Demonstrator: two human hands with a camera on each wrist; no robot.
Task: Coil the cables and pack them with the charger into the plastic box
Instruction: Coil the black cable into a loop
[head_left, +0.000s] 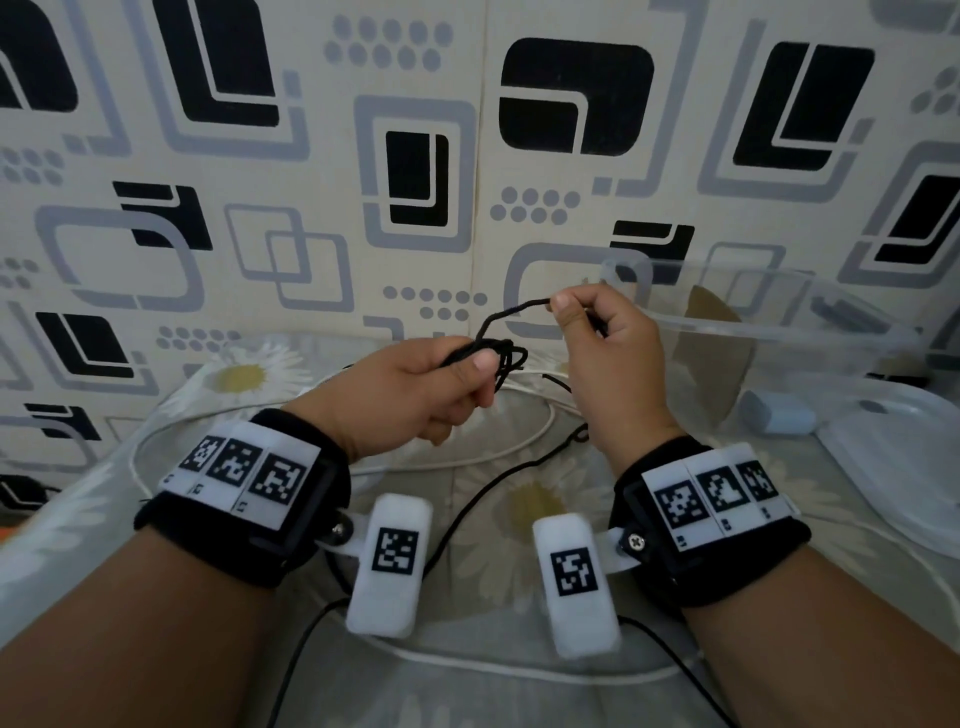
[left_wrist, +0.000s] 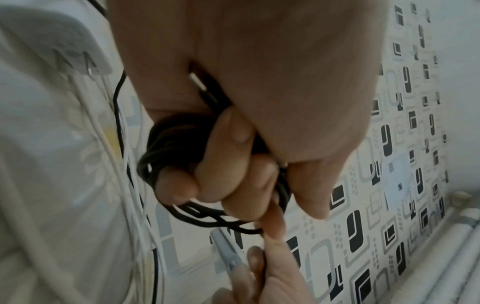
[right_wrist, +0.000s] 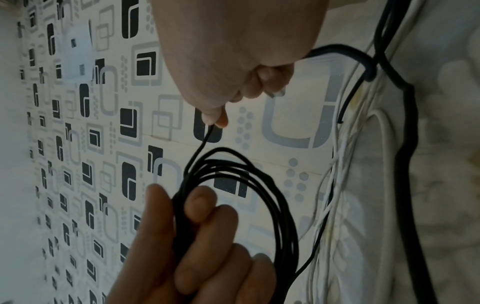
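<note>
My left hand grips a small coil of thin black cable, several loops held between thumb and curled fingers. The coil hangs open below those fingers in the right wrist view. My right hand pinches the same black cable a short way from the coil, raised slightly above it; the strand arcs between both hands. More black cable trails down over the bedsheet toward me. A white cable lies looped on the sheet under my hands. The clear plastic box stands at the right.
A pale blue charger-like block lies by the box, with a translucent lid to its right. The patterned wall rises close behind the hands. A flowered sheet covers the surface.
</note>
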